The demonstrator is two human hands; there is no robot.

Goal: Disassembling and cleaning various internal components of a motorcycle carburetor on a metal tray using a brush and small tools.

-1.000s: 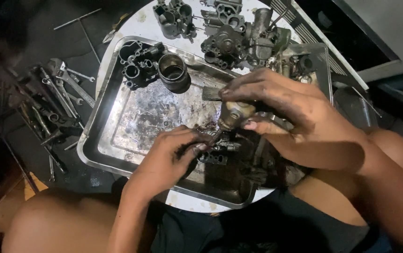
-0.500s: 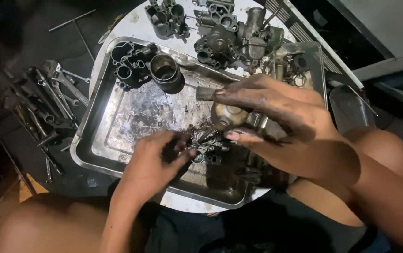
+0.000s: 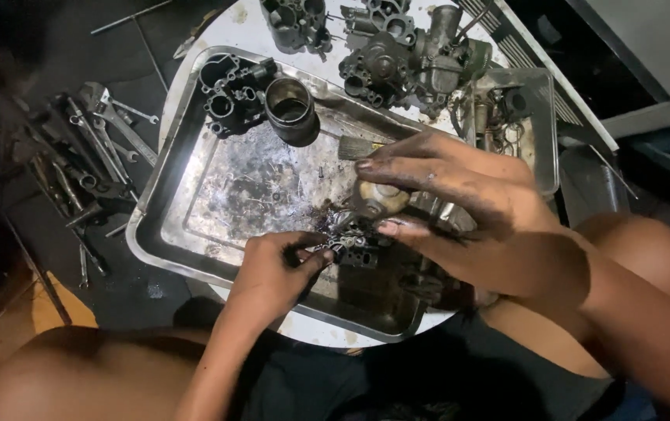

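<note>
My right hand (image 3: pixel 459 206) grips a dirty metal carburetor body (image 3: pixel 366 214) over a shallow steel tray (image 3: pixel 171 171). Its fingers wrap over the top of the part, thumb underneath. My left hand (image 3: pixel 276 273) pinches a small dark piece on the near side of the same carburetor body, fingers closed on it. Both hands are smeared with black grease. The lower half of the part is hidden between the hands.
In the tray's far end lie a black multi-holed casting (image 3: pixel 229 93) and a metal cylinder cup (image 3: pixel 292 109). More carburetor bodies (image 3: pixel 397 54) sit on the white round table behind. Wrenches and tools (image 3: pixel 77 164) lie on the floor at left. A smaller tray (image 3: pixel 541 117) holds small parts at right.
The view has shifted slightly; both hands stay on the carburetor body. My left hand has slid a little toward the tray's near edge, fingers still working at the part.
</note>
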